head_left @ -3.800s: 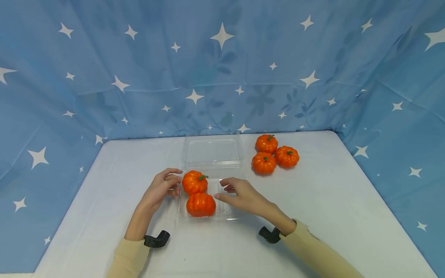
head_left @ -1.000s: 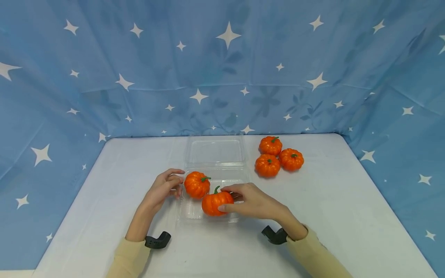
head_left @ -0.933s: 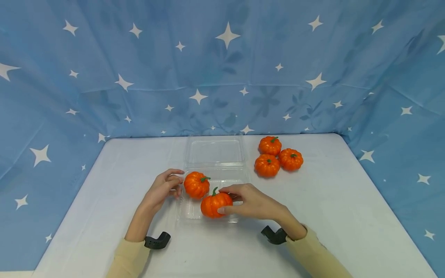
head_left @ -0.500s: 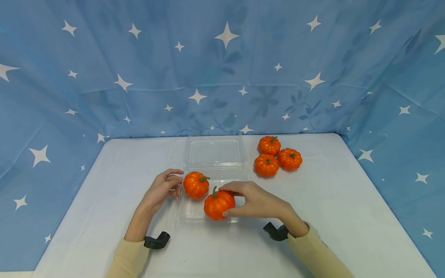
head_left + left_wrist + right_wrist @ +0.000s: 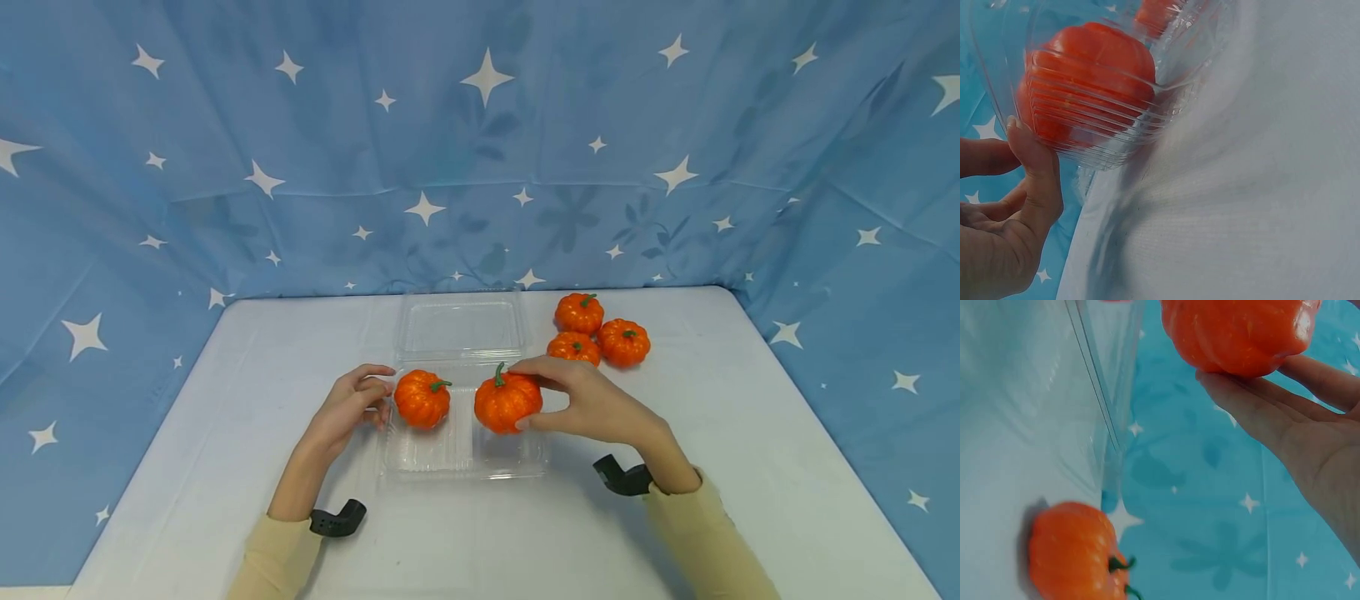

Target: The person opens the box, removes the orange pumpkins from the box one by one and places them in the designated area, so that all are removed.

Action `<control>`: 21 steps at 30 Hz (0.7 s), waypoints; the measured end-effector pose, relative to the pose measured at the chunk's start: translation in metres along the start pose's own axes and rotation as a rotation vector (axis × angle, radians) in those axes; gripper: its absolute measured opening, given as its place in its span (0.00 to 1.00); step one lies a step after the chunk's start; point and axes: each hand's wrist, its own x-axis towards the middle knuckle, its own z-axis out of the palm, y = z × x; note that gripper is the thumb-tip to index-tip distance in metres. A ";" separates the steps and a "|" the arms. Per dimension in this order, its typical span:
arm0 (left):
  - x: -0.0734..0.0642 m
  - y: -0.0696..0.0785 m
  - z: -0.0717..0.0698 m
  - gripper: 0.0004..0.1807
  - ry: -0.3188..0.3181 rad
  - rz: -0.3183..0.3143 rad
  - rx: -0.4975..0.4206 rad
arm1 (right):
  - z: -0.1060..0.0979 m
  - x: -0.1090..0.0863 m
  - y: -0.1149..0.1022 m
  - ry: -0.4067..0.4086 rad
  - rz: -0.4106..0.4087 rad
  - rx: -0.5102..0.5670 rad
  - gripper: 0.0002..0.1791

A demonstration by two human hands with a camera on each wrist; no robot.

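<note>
Orange pumpkin (image 5: 507, 404) is pinched in the right hand (image 5: 588, 400) over the clear box (image 5: 427, 454) mid-frame, left hand (image 5: 348, 412) loose alongside; looks like placing, probably wants lowering.

Clear plastic container (image 5: 427, 454): hinged, lid open and laid back behind a base split into left and right compartments. First pumpkin (image 5: 422, 402): orange, glossy, ribbed, seated in the left compartment, green stem pointing right. Second pumpkin (image 5: 506, 405): likewise orange and ribbed, stem upward, held over the right compartment; clearance beneath unconfirmed.
</note>
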 end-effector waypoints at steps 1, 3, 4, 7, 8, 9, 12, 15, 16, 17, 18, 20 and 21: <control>0.000 0.000 0.000 0.23 0.001 -0.002 0.003 | -0.003 -0.001 0.001 0.012 0.009 -0.005 0.33; 0.000 0.000 0.000 0.23 0.004 -0.004 0.007 | -0.010 -0.004 0.004 0.029 0.029 -0.011 0.33; 0.000 0.000 0.000 0.23 0.003 -0.005 0.007 | -0.014 -0.006 0.005 0.036 0.036 -0.017 0.33; 0.000 0.000 0.000 0.23 0.002 -0.002 0.000 | -0.027 -0.012 0.009 0.047 0.055 -0.022 0.32; 0.000 0.000 0.000 0.23 0.001 -0.001 -0.001 | -0.031 -0.014 0.011 0.049 0.060 -0.018 0.32; 0.000 0.000 0.000 0.23 0.000 0.000 -0.003 | -0.035 -0.017 0.013 0.054 0.061 -0.021 0.31; 0.000 0.000 0.001 0.23 0.002 0.001 -0.007 | -0.045 -0.023 0.018 0.071 0.078 -0.027 0.30; -0.001 0.001 0.001 0.23 0.001 0.000 -0.009 | -0.053 -0.029 0.021 0.088 0.107 -0.060 0.29; -0.001 0.001 0.001 0.23 0.002 0.000 -0.009 | -0.056 -0.030 0.022 0.092 0.124 -0.067 0.29; -0.001 0.001 0.001 0.23 0.002 -0.001 -0.008 | -0.058 -0.031 0.023 0.096 0.137 -0.070 0.29; -0.001 0.001 0.001 0.23 0.001 -0.002 -0.008 | -0.060 -0.033 0.024 0.098 0.151 -0.075 0.30; -0.001 0.002 0.001 0.23 0.004 -0.004 -0.007 | -0.065 -0.036 0.026 0.103 0.178 -0.086 0.30; -0.001 0.002 0.001 0.23 0.005 -0.006 -0.008 | -0.068 -0.037 0.027 0.104 0.189 -0.090 0.29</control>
